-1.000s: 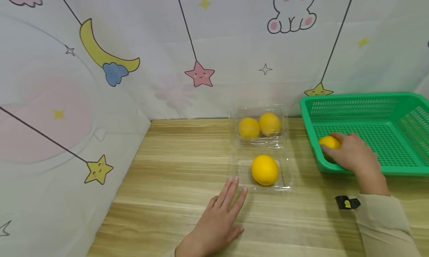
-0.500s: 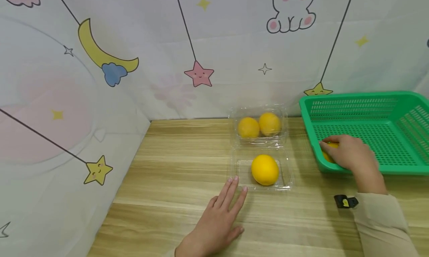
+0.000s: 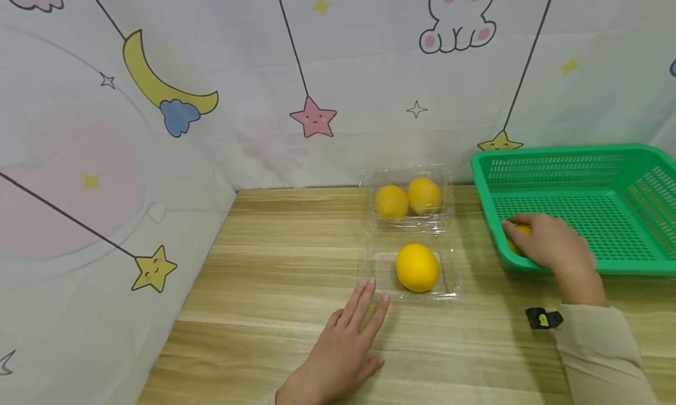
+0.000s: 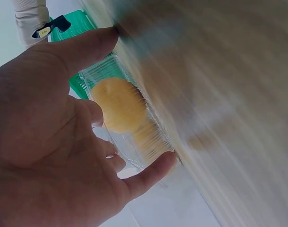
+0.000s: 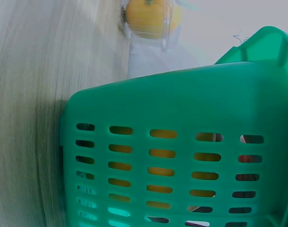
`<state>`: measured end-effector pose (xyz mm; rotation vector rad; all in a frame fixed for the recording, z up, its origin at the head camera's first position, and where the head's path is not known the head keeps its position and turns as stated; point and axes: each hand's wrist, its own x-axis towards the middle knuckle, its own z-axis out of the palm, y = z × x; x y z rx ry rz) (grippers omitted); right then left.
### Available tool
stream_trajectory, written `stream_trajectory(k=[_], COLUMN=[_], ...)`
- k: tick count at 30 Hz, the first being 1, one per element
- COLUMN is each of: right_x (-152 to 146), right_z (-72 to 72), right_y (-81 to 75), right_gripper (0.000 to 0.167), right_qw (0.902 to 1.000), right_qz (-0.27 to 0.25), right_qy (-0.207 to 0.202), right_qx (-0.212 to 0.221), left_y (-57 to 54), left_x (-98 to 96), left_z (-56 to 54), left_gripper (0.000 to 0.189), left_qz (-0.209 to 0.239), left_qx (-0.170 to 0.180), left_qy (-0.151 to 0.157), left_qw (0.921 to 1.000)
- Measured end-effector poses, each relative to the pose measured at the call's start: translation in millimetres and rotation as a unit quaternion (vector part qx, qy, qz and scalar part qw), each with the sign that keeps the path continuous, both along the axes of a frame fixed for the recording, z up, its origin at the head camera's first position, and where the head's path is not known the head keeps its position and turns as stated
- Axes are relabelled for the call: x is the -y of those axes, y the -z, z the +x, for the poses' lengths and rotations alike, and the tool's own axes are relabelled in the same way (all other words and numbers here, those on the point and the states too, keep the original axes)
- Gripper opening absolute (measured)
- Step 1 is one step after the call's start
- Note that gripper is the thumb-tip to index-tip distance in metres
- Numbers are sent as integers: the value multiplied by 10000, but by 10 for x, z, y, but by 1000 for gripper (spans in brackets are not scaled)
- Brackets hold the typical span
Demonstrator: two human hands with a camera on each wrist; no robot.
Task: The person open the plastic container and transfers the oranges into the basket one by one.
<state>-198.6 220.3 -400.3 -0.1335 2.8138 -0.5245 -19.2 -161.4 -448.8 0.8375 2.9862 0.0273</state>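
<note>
In the head view my right hand (image 3: 554,240) reaches into the green plastic basket (image 3: 586,269) and grips an orange (image 3: 520,246) by its left wall; the hand covers much of the fruit. My left hand (image 3: 338,352) lies with fingers extended on the table, fingertips right at the front left edge of a clear plastic clamshell box (image 3: 381,267). One orange (image 3: 417,268) sits in its front part. Two more oranges (image 3: 392,202) show through clear plastic behind. In the right wrist view, orange colour shows through slots of the basket wall (image 5: 158,104).
The wood-grain table (image 3: 274,258) runs back to a hanging white cloth (image 3: 364,58) printed with stars and a moon. A second side of cloth borders the table on the left. A black strap (image 3: 544,319) sticks out beside the right sleeve (image 3: 602,352).
My right hand has lowered the orange in the basket, at its left front corner. Over the last half second it hardly moves. My left hand stays in place.
</note>
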Motion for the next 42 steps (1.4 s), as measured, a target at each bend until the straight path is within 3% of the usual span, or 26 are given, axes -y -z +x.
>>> stream_trajectory(k=[5, 16, 25, 30, 32, 35, 37, 39, 42], right_x=[3, -59, -12, 124, 251, 506, 680, 828, 1008], right_z=[-14, 25, 101, 207, 257, 339, 396, 468, 550], right_y=[3, 30, 40, -47, -85, -106, -103, -111, -113], right_gripper=[84, 72, 54, 47, 41, 32, 35, 48, 74], right_qw=[10000, 9996, 9877, 9665, 9464, 9098, 8927, 8986, 9204], right_qz=[-53, -171, -667, -832, -1144, -1689, -1961, -2049, -2085], right_qy=[20, -12, 322, 639, 595, 221, -113, -391, -720], right_qx=[-12, -241, -1380, -2342, -2960, -3784, -4055, -3859, -3227], left_y=[-3, -20, 17, 4, 0, -3, -6, -13, -30], left_x=[0, -46, -45, -51, -48, -38, -34, -30, -26], left_z=[-11, -32, -34, -20, -10, 5, 8, 4, -5], left_gripper=[105, 104, 94, 89, 88, 87, 86, 85, 85], left_qz=[-10, -169, 241, 434, 473, 519, 540, 595, 661], left_qx=[-2, 80, -61, -14, 17, 54, 47, 56, 110], left_qy=[-7, 33, -106, -203, -230, -245, -240, -245, -261], left_qw=[10000, 9998, 9996, 9989, 9986, 9983, 9982, 9979, 9974])
